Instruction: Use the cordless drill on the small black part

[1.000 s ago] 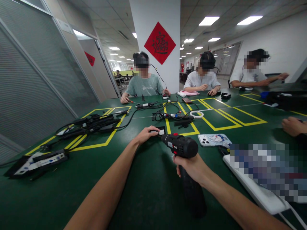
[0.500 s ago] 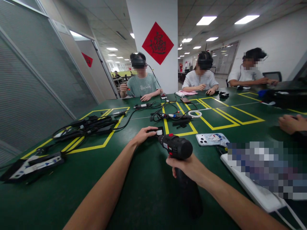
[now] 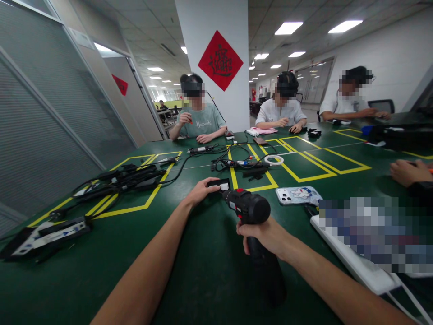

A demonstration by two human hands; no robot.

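Note:
My right hand (image 3: 262,234) is closed round the grip of a black cordless drill (image 3: 248,208) with red trim. The drill's nose points away from me at a small black block with a white label (image 3: 221,185) lying on the green table (image 3: 209,271). Fingers of my left hand (image 3: 201,189) pinch that block at its left side and hold it on the table. Both forearms reach forward from the bottom edge of the view.
A phone in a cartoon case (image 3: 297,195) lies right of the drill, beside a white device (image 3: 358,266). Black cables and adapters (image 3: 125,178) pile at the left, more cables (image 3: 240,162) ahead. Three seated people face me; another person's hand (image 3: 407,171) rests at the right.
My hands, the drill and the block keep the same hold. The view has drifted slightly. The person opposite in the green shirt has lifted a hand from the table to the chest.

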